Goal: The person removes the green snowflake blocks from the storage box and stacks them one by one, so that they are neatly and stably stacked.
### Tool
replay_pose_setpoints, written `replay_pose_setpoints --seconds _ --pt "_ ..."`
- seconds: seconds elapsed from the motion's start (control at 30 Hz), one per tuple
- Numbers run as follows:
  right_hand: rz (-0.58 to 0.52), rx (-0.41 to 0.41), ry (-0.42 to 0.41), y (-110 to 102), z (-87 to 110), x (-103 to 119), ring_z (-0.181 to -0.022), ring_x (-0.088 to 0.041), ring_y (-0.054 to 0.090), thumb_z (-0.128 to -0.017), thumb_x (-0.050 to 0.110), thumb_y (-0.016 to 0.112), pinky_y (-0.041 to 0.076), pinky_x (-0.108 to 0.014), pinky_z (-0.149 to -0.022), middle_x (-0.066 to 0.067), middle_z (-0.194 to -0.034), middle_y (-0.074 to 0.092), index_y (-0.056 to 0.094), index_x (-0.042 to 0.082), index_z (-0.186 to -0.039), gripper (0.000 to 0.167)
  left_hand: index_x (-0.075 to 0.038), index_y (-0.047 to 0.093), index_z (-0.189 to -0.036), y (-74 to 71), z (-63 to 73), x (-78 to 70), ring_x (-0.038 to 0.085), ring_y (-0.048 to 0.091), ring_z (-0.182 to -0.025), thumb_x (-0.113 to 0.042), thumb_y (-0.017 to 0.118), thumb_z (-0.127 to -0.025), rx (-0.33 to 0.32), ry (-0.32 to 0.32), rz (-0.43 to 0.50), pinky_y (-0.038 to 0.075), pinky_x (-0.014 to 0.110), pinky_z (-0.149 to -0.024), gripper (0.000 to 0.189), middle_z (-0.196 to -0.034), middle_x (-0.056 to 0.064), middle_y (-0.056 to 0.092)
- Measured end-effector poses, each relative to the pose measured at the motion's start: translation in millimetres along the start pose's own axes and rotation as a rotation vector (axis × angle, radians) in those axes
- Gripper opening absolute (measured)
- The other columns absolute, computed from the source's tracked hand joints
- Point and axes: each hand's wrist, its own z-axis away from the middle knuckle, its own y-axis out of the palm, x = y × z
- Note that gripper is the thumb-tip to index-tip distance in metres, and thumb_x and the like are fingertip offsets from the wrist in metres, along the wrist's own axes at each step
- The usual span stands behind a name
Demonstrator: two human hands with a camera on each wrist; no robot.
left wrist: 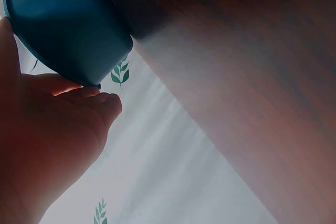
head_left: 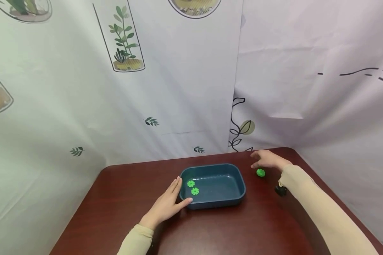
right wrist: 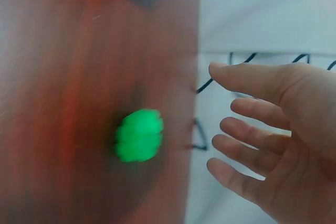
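A dark blue rectangular tray (head_left: 215, 203) stands on the table with two green notched plastic discs (head_left: 195, 191) inside, at its left end. My left hand (head_left: 166, 205) rests against the tray's left end, fingers straight along the side and thumb at the near rim. In the left wrist view, fingertips touch the tray wall (left wrist: 68, 30). To the right of the tray lies another green notched piece (head_left: 260, 173), blurred in the right wrist view. Just beyond it hovers my right hand (right wrist: 273, 135), fingers spread and loosely bent, holding nothing.
The reddish-brown table (head_left: 236, 233) ends at the back against a white printed curtain (head_left: 185, 88), which also hangs along both sides. A small black object (head_left: 280, 190) shows beneath the right wrist.
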Motion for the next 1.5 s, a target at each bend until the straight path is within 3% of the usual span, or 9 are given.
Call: replay_pose_setpoints --seconds 0.33,0.9,1.13,1.3,1.5 --pt "-0.008 -0.003 -0.106 -7.0 -30.3 50.3 -0.122 -0.042 0.058 -0.090 0.023 0.077 0.049 -0.055 -0.098 -0.022 -0.131 0.062 0.057 -0.003 -0.138 0.058 -0.008 0.022 -0.161 1.8 0.2 1.4 0.027 0.018 -0.153 -0.079 0.047 -0.089 0.004 -0.002 0.006 0.034 0.053 -0.114 0.105 -0.168 0.010 0.016" --pt "0.010 0.112 -0.374 22.0 -65.2 142.3 -0.122 -0.034 0.057 -0.091 0.019 0.076 0.050 -0.048 -0.097 -0.012 -0.136 0.060 0.061 0.010 -0.138 0.050 -0.009 0.023 -0.161 1.1 -2.3 0.5 0.029 0.020 -0.152 -0.080 0.046 -0.089 0.002 -0.009 -0.001 0.034 0.054 -0.113 0.104 -0.167 0.010 0.017" --pt "0.088 0.217 -0.473 50.2 -74.2 159.5 -0.118 -0.027 0.061 -0.092 0.020 0.076 0.052 -0.040 -0.096 -0.007 -0.130 0.063 0.064 0.009 -0.134 0.045 -0.008 0.024 -0.161 0.2 -2.9 0.5 0.028 0.021 -0.152 -0.080 0.045 -0.089 -0.003 -0.002 -0.010 0.035 0.054 -0.113 0.104 -0.167 0.010 0.018" --pt "0.174 0.305 -0.472 69.7 -76.8 165.3 -0.114 -0.015 0.062 -0.090 0.027 0.079 0.052 -0.029 -0.093 0.004 -0.127 0.065 0.068 0.014 -0.130 0.043 -0.008 0.023 -0.161 0.8 -2.2 1.1 0.028 0.022 -0.152 -0.080 0.045 -0.089 0.004 -0.006 -0.010 0.036 0.054 -0.112 0.104 -0.167 0.010 0.018" --pt "0.254 0.384 -0.490 88.9 -83.5 168.4 -0.107 -0.007 0.063 -0.087 0.026 0.082 0.053 -0.027 -0.092 0.007 -0.120 0.069 0.071 0.016 -0.126 0.042 -0.008 0.023 -0.161 1.2 -1.7 0.3 0.029 0.023 -0.152 -0.081 0.044 -0.089 0.009 -0.006 -0.013 0.038 0.054 -0.111 0.104 -0.167 0.010 0.018"
